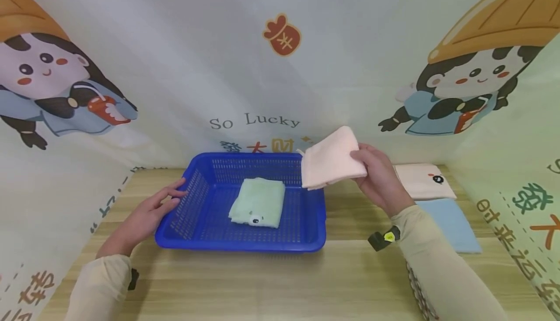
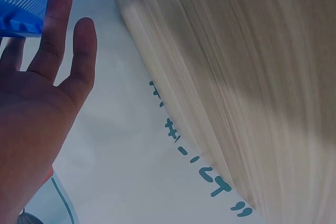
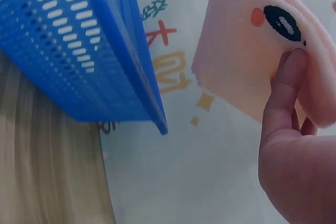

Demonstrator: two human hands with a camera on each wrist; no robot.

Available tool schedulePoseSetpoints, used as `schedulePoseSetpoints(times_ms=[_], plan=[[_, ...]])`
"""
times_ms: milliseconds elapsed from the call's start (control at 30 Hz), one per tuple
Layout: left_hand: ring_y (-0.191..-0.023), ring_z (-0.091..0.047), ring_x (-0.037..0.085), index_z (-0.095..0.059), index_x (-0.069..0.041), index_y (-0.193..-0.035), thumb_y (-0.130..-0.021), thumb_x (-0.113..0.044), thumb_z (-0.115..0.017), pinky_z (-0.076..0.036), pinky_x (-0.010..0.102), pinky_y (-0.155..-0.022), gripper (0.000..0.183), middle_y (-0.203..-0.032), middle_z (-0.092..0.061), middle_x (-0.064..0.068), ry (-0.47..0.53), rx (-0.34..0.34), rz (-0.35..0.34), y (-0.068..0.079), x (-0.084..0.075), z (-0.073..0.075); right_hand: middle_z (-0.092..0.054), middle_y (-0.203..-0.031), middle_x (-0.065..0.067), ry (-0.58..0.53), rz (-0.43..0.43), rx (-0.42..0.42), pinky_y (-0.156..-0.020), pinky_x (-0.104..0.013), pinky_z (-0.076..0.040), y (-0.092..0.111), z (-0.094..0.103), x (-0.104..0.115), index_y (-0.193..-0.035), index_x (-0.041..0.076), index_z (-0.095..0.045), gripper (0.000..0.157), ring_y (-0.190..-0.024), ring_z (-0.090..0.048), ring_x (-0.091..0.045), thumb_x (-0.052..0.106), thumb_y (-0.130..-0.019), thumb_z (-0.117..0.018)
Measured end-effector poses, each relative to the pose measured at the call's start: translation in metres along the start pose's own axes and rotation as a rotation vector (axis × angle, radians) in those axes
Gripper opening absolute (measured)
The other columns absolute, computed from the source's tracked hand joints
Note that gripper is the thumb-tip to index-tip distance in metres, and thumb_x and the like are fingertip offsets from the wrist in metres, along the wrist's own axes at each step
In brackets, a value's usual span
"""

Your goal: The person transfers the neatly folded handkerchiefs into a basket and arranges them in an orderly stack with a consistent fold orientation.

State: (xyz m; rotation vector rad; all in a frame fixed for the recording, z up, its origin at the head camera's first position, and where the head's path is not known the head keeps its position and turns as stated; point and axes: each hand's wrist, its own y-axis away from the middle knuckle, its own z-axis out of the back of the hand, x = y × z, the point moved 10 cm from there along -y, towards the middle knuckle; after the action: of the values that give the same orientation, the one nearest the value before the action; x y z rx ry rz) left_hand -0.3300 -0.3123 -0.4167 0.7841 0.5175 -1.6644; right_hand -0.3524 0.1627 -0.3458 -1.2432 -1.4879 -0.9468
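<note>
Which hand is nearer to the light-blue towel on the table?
Right. The right hand, holding a pink towel, is left of the light-blue towel; the left hand is farther left, touching the blue basket.

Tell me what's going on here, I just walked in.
A person's right hand holds a folded pink cloth up near the far right corner of a blue basket. Their left hand touches the basket's left side. A folded green cloth lies inside, while a second pink cloth and a light blue cloth lie on the table to the right.
</note>
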Motion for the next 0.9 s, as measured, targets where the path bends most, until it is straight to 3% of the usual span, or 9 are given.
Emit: schedulePoseSetpoints(times_ms=[333,600,900], plan=[[-0.157,-0.012,0.048,-0.052,-0.017,-0.145,-0.109,-0.051,-0.037,-0.023,0.076,-0.115,0.052,-0.174,-0.015,-0.003,-0.007,-0.005,0.015,0.003,0.003,0.000,-0.053,-0.132,-0.005,-0.062,-0.025,0.016,-0.088,-0.018,-0.056,-0.007,-0.027,-0.007,-0.157,-0.004,-0.023,0.055,-0.103,-0.067,-0.006,0.014,-0.107,-0.038],[-0.158,-0.009,0.046,-0.053,-0.020,-0.144,-0.107,-0.056,-0.036,-0.020,0.076,-0.116,0.054,-0.173,-0.013,-0.008,0.012,0.009,0.037,0.002,0.002,0.000,-0.058,-0.121,-0.002,-0.136,-0.005,0.032,-0.085,-0.018,-0.055,-0.012,-0.047,-0.006,-0.156,-0.006,-0.026,0.054,-0.098,-0.066,-0.005,0.010,-0.105,-0.037],[-0.157,-0.011,0.048,-0.052,-0.017,-0.144,-0.108,-0.052,-0.037,-0.023,0.075,-0.115,0.052,-0.173,-0.015,-0.003,0.004,0.003,0.017,0.001,0.002,0.000,-0.049,-0.137,-0.009,-0.178,-0.021,0.008,-0.088,-0.019,-0.056,-0.019,-0.064,-0.009,-0.157,-0.004,-0.023,0.055,-0.105,-0.064,-0.008,0.013,-0.106,-0.036]])
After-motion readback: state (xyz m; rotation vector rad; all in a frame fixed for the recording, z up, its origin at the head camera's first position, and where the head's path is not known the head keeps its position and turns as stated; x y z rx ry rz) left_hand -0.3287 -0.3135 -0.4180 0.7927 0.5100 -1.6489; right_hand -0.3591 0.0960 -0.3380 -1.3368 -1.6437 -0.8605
